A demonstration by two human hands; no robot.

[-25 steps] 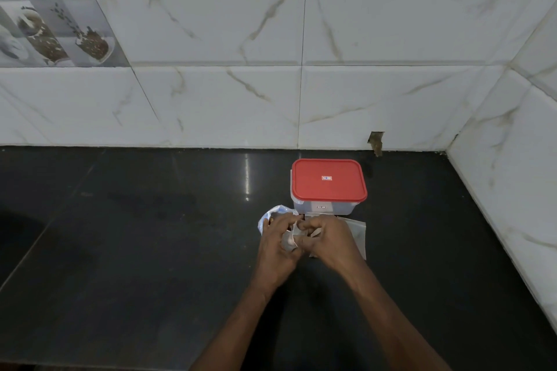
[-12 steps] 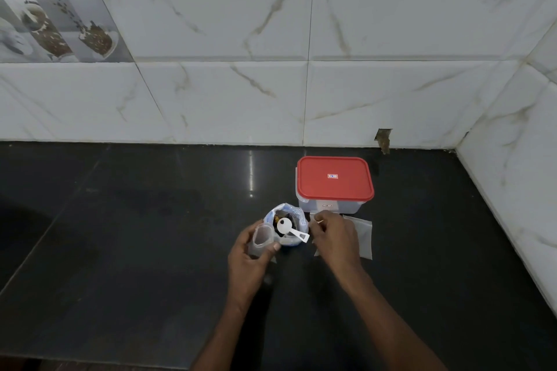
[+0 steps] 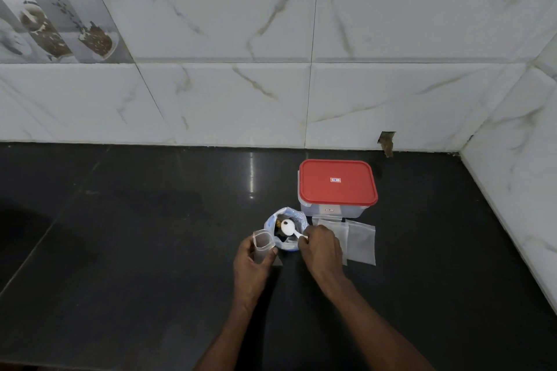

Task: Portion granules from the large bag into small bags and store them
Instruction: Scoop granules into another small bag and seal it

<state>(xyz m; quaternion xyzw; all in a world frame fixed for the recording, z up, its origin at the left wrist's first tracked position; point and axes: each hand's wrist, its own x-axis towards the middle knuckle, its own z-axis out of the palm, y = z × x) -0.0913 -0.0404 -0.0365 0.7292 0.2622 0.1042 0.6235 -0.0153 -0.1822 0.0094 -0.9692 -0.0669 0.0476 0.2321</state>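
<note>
Scooping goes best with little travel: the right hand [image 3: 321, 250] pinches the white plastic spoon [image 3: 288, 227] at the mouth of the open blue-white large bag [image 3: 271, 224], while the left hand [image 3: 251, 262] grips 1 small clear plastic bag [image 3: 262, 245], mouth up, just beside it.

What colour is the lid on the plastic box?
Red, with a small white label; the lid shows clearly in the head view.

spoon [image 3: 287, 227] handle hidden, label [image 3: 335, 180] perhaps unreadable
</note>
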